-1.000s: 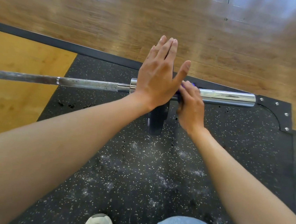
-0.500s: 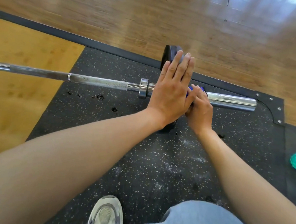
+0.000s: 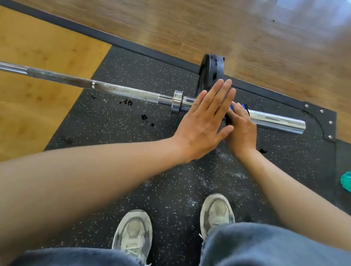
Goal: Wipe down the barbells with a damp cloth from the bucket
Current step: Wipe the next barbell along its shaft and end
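Standing on the rubber mat [image 3: 105, 169], I'm bracing the plate [image 3: 211, 69] with my flat, fingers-spread left hand [image 3: 205, 123] while my right hand [image 3: 240, 131] is squeezing the blue cloth [image 3: 239, 107] around the barbell [image 3: 275, 121] sleeve; better to be twisting and sliding toward the end.

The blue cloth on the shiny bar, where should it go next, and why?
Probably slide the blue cloth right, toward the bar's open end. The right hand grips it around the chrome sleeve beside the plate, while the left hand lies flat against the plate.
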Action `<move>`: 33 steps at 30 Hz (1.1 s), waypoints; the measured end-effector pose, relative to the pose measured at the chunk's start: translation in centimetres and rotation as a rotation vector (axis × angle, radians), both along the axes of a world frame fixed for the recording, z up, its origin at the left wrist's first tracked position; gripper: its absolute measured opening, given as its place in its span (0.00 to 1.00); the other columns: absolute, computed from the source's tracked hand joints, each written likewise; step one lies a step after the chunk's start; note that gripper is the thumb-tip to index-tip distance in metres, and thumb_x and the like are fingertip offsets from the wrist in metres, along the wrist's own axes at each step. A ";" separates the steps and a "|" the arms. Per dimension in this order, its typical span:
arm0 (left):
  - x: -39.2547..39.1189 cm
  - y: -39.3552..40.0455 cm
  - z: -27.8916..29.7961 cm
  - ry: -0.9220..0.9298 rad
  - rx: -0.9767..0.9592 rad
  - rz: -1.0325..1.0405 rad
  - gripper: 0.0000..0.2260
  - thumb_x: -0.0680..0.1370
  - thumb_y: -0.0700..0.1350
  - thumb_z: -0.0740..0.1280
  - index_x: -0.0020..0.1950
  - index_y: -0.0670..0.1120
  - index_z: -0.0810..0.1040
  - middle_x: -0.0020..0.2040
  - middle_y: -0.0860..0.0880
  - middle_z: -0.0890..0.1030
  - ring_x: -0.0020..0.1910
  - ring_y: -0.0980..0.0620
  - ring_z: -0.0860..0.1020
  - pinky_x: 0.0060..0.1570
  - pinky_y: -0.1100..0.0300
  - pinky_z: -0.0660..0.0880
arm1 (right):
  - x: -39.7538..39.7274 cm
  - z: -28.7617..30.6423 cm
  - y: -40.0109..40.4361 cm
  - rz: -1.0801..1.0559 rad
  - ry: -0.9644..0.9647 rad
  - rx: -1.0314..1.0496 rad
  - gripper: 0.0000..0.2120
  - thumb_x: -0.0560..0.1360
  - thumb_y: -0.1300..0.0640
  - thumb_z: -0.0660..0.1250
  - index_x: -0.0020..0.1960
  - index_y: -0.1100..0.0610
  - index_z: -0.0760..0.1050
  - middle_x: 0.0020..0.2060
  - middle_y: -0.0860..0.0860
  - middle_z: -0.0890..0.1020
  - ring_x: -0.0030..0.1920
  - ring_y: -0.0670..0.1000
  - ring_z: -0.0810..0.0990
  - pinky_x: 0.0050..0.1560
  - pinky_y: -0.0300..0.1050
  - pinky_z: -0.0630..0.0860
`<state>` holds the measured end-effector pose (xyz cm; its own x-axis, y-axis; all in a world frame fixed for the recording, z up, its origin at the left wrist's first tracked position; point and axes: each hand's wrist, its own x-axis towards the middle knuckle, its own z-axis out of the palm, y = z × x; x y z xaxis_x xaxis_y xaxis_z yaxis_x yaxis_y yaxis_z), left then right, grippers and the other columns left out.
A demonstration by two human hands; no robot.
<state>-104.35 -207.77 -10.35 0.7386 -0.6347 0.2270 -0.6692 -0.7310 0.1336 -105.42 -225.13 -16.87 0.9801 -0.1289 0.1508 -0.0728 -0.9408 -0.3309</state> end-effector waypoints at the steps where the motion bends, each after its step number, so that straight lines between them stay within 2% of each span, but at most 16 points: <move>1: -0.1 0.2 0.1 -0.001 -0.020 -0.001 0.34 0.85 0.60 0.50 0.83 0.40 0.47 0.84 0.43 0.47 0.83 0.46 0.45 0.80 0.47 0.48 | 0.0 0.6 -0.2 0.033 0.000 -0.012 0.20 0.78 0.62 0.67 0.69 0.52 0.75 0.63 0.48 0.78 0.61 0.55 0.77 0.55 0.54 0.79; 3: 0.2 0.6 1.0 -0.029 -0.053 -0.010 0.34 0.85 0.59 0.51 0.83 0.39 0.50 0.84 0.42 0.50 0.83 0.45 0.48 0.80 0.47 0.49 | 0.3 1.3 -0.4 0.046 0.002 0.005 0.15 0.79 0.62 0.65 0.65 0.53 0.78 0.58 0.49 0.80 0.56 0.56 0.78 0.53 0.54 0.79; 7: 5.1 -0.4 4.3 -0.083 -0.102 0.028 0.32 0.86 0.57 0.50 0.83 0.38 0.49 0.84 0.41 0.51 0.83 0.44 0.50 0.80 0.46 0.50 | 2.1 0.5 0.8 0.146 0.028 0.021 0.26 0.72 0.71 0.66 0.68 0.55 0.78 0.70 0.52 0.77 0.70 0.59 0.73 0.68 0.52 0.73; 9: 8.0 -1.7 5.5 0.007 -0.106 0.131 0.32 0.86 0.59 0.48 0.83 0.39 0.47 0.84 0.43 0.49 0.83 0.46 0.47 0.81 0.48 0.48 | 2.7 -0.1 1.9 0.117 0.043 0.024 0.30 0.73 0.70 0.69 0.73 0.55 0.74 0.74 0.53 0.73 0.75 0.57 0.69 0.76 0.50 0.65; 10: 8.9 -2.2 5.7 0.088 -0.089 0.182 0.33 0.85 0.60 0.46 0.83 0.40 0.46 0.84 0.44 0.47 0.83 0.47 0.44 0.81 0.49 0.46 | 2.5 -0.1 2.2 0.085 0.039 0.024 0.30 0.73 0.70 0.70 0.74 0.56 0.73 0.74 0.54 0.73 0.75 0.57 0.68 0.76 0.49 0.63; 11: 9.3 -2.6 5.4 0.182 -0.080 0.229 0.34 0.85 0.62 0.46 0.84 0.41 0.45 0.84 0.45 0.45 0.83 0.49 0.42 0.81 0.50 0.44 | 1.9 -0.2 2.1 0.077 0.027 0.011 0.31 0.73 0.71 0.70 0.74 0.57 0.72 0.73 0.55 0.73 0.75 0.57 0.69 0.76 0.49 0.64; 13: 9.2 -3.4 4.3 0.292 -0.089 0.313 0.36 0.84 0.65 0.45 0.84 0.42 0.47 0.84 0.47 0.45 0.83 0.50 0.41 0.80 0.52 0.41 | 0.3 0.1 1.2 0.099 -0.026 -0.027 0.30 0.72 0.72 0.70 0.72 0.58 0.74 0.70 0.55 0.76 0.70 0.59 0.73 0.68 0.51 0.72; 15: 8.2 -3.6 4.0 0.276 -0.059 0.320 0.37 0.84 0.66 0.44 0.84 0.42 0.48 0.84 0.47 0.46 0.83 0.51 0.41 0.80 0.53 0.40 | -0.4 0.0 -0.3 0.024 -0.056 -0.026 0.21 0.72 0.71 0.69 0.63 0.57 0.79 0.60 0.53 0.80 0.61 0.59 0.78 0.52 0.50 0.76; 17: 7.0 -3.4 3.9 0.228 -0.034 0.286 0.37 0.84 0.66 0.44 0.84 0.41 0.48 0.84 0.47 0.46 0.82 0.51 0.40 0.80 0.54 0.40 | -0.8 0.2 -0.8 -0.108 -0.089 0.020 0.12 0.74 0.70 0.67 0.51 0.56 0.77 0.49 0.51 0.79 0.52 0.58 0.77 0.43 0.48 0.73; 19: 5.4 -3.0 3.6 0.200 -0.066 0.280 0.37 0.84 0.66 0.45 0.84 0.41 0.50 0.84 0.47 0.48 0.83 0.50 0.41 0.81 0.54 0.42 | -1.0 0.0 0.2 -0.140 -0.086 0.056 0.11 0.74 0.70 0.67 0.51 0.56 0.78 0.49 0.51 0.79 0.53 0.58 0.77 0.47 0.50 0.76; 21: 4.0 -2.1 3.4 0.192 -0.087 0.238 0.37 0.84 0.66 0.45 0.84 0.41 0.49 0.84 0.46 0.49 0.83 0.50 0.42 0.81 0.54 0.44 | -1.4 -0.6 1.9 0.001 -0.055 0.055 0.21 0.73 0.72 0.67 0.64 0.59 0.78 0.62 0.54 0.79 0.65 0.61 0.75 0.62 0.53 0.75; 23: 2.6 -1.1 3.4 0.203 -0.072 0.166 0.37 0.83 0.66 0.44 0.84 0.41 0.47 0.84 0.46 0.48 0.83 0.50 0.42 0.81 0.53 0.45 | -2.3 -1.0 2.9 0.118 -0.045 0.043 0.32 0.72 0.72 0.68 0.75 0.59 0.70 0.73 0.55 0.73 0.75 0.60 0.67 0.75 0.55 0.66; 25: 1.4 0.0 3.6 0.214 -0.011 0.119 0.38 0.83 0.66 0.44 0.83 0.41 0.43 0.84 0.45 0.44 0.82 0.50 0.40 0.81 0.51 0.45 | -3.4 -1.4 2.7 0.138 -0.084 0.028 0.34 0.72 0.72 0.69 0.76 0.59 0.69 0.75 0.55 0.70 0.77 0.59 0.66 0.75 0.55 0.66; 27: 0.5 0.8 3.9 0.210 0.035 0.115 0.38 0.83 0.66 0.44 0.83 0.41 0.40 0.84 0.45 0.41 0.82 0.50 0.38 0.81 0.51 0.42 | -4.7 -2.0 2.0 0.074 -0.134 -0.003 0.32 0.71 0.73 0.70 0.74 0.59 0.72 0.73 0.56 0.73 0.74 0.60 0.69 0.73 0.56 0.69; 31: 1.1 0.9 4.8 0.063 -0.049 0.093 0.35 0.85 0.62 0.45 0.83 0.40 0.46 0.84 0.44 0.47 0.83 0.49 0.44 0.81 0.53 0.45 | -5.9 -2.2 2.9 -0.196 -0.198 0.088 0.28 0.69 0.77 0.70 0.67 0.63 0.78 0.67 0.58 0.79 0.70 0.62 0.74 0.72 0.55 0.70; 33: 1.6 0.6 4.5 0.107 -0.065 0.100 0.35 0.85 0.62 0.45 0.83 0.40 0.47 0.84 0.45 0.48 0.83 0.49 0.44 0.81 0.53 0.46 | -6.0 -1.8 4.5 -0.106 -0.195 0.050 0.30 0.68 0.78 0.69 0.69 0.64 0.76 0.68 0.60 0.77 0.71 0.63 0.73 0.72 0.57 0.70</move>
